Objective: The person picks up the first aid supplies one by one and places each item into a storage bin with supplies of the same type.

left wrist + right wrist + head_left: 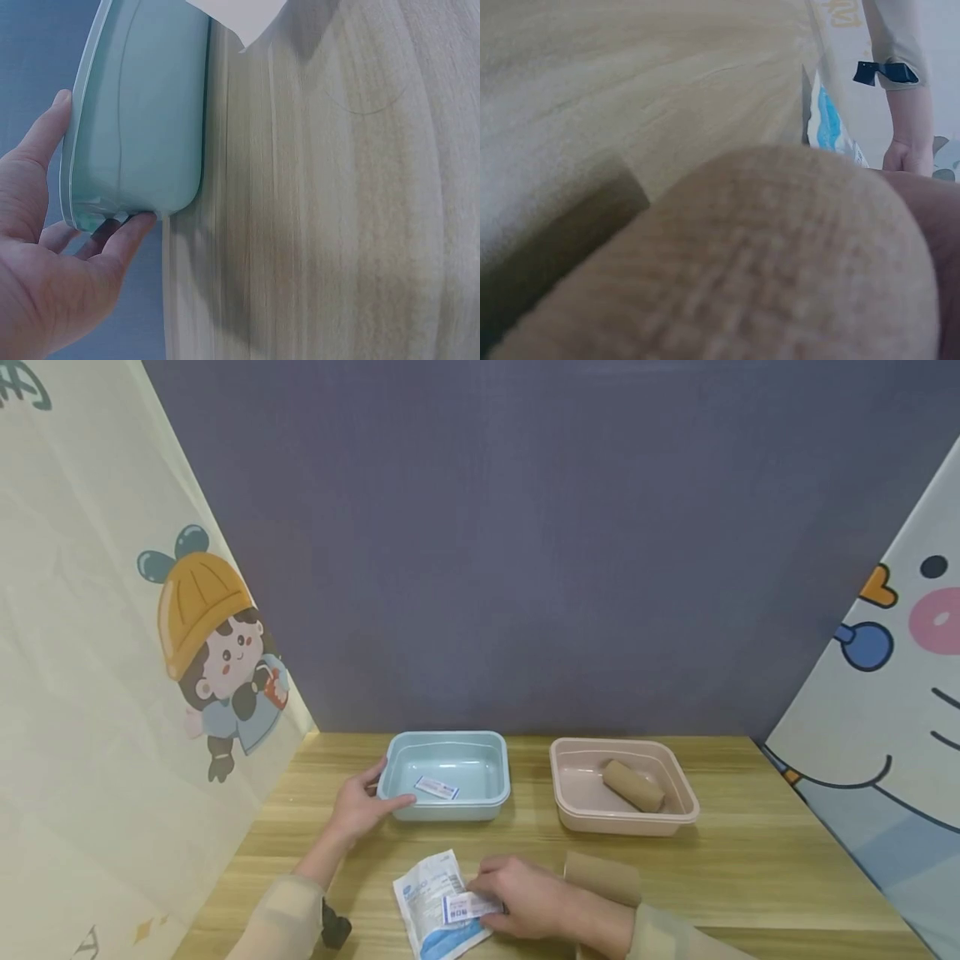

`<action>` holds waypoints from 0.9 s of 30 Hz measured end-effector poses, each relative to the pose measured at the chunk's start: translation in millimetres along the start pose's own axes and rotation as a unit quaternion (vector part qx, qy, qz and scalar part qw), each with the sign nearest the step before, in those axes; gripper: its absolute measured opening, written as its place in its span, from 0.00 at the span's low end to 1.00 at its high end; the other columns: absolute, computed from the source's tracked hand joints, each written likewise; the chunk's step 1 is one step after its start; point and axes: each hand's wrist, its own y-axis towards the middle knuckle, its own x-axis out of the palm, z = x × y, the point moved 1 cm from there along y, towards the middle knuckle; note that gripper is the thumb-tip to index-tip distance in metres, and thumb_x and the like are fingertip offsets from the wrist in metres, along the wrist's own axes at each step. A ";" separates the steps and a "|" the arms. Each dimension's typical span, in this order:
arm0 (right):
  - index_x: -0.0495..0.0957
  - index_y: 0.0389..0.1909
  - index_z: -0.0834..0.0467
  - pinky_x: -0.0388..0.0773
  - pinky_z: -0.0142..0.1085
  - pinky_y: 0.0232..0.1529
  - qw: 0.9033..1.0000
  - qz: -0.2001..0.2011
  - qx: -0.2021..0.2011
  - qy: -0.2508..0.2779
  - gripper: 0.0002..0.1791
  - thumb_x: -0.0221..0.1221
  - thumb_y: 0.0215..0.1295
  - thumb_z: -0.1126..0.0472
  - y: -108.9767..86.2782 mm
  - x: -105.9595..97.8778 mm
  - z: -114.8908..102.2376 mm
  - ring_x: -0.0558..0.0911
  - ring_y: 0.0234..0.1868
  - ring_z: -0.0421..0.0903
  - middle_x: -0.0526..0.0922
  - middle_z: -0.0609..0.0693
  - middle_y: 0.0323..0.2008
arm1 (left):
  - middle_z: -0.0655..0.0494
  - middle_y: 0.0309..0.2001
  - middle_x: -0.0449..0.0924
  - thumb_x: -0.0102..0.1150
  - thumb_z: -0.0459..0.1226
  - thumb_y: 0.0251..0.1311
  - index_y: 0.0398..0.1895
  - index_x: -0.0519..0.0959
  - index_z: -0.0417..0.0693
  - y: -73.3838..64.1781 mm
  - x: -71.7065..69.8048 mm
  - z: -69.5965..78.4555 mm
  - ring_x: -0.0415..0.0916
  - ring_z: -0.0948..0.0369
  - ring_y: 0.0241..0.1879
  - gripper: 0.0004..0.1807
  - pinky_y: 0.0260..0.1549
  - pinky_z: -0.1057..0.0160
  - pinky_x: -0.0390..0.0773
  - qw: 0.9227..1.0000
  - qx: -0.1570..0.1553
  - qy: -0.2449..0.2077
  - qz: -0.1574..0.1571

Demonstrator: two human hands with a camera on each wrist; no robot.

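Note:
My left hand (362, 802) grips the left front corner of a light blue plastic tray (450, 812), thumb at the rim and fingers against the outer side. The left wrist view shows the same hold on the tray (154, 112). Inside it lies a small white packet with print (437, 787). Over a larger white and blue packet (427, 893) on the table, my right hand (528, 897) pinches a second small white packet (467, 907). A tan bandage-like roll (600, 875) lies by the right wrist and fills much of the right wrist view (765, 262).
A pink tray (630, 825) stands at the back right with another tan roll (633, 786) in it. The wooden table (750, 860) ends at a dark back wall (525, 543), with printed panels at both sides.

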 end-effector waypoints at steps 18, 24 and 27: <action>0.88 0.53 0.56 0.74 0.11 0.40 0.998 0.035 0.035 0.049 0.16 0.72 0.64 0.61 -2.5 -20.9 4.8 0.80 0.42 0.27 0.88 0.44 0.44 | 0.32 0.75 0.70 0.84 0.43 0.53 0.81 0.62 0.38 -3.1 -0.8 0.1 0.79 0.37 0.66 0.56 0.52 0.58 0.90 1.000 0.001 -0.001 0.004; 0.88 0.52 0.58 0.70 0.10 0.35 0.997 0.049 0.036 0.051 0.16 0.72 0.62 0.62 -5.2 -25.6 8.3 0.76 0.37 0.26 0.87 0.44 0.41 | 0.31 0.74 0.71 0.84 0.43 0.53 0.81 0.63 0.38 -3.7 -1.1 0.5 0.79 0.36 0.65 0.56 0.53 0.57 0.90 1.000 0.000 -0.003 0.003; 0.88 0.50 0.57 0.70 0.10 0.35 0.997 0.053 0.035 0.046 0.15 0.72 0.62 0.62 -5.7 -25.8 11.3 0.76 0.36 0.26 0.87 0.44 0.41 | 0.31 0.74 0.71 0.84 0.43 0.53 0.81 0.62 0.38 -3.8 -1.2 0.0 0.79 0.37 0.65 0.56 0.53 0.56 0.90 1.000 0.000 0.000 0.003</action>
